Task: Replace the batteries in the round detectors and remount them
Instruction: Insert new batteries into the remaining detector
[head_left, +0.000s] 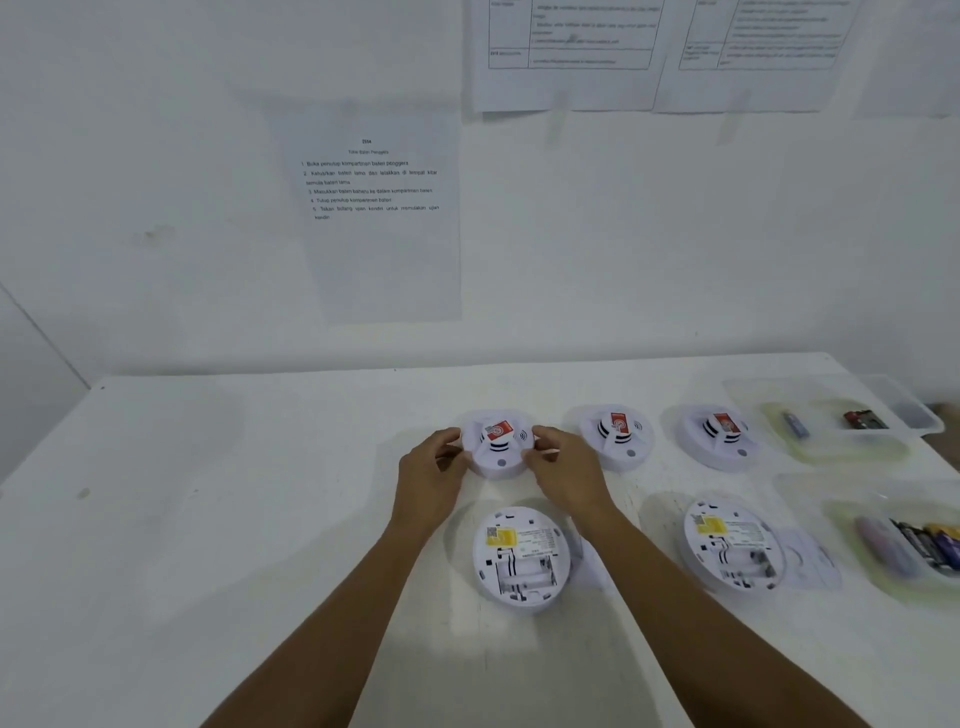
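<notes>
Three white round detectors stand face up in a row on the white table (208, 519), each with a red sticker on top. My left hand (431, 473) and my right hand (563, 467) grip the leftmost detector (498, 444) by its two sides. The middle detector (615, 436) and the right detector (719, 436) stand untouched. Nearer to me, two detectors lie face down: one (519, 558) with an open, empty battery bay, another (732, 545) to the right, also with its back showing.
A clear tray (831, 421) at the back right holds two loose batteries. A second clear tray (904, 545) at the right edge holds several batteries. A flat clear cover (810, 558) lies beside the right face-down detector. Printed sheets hang on the wall behind.
</notes>
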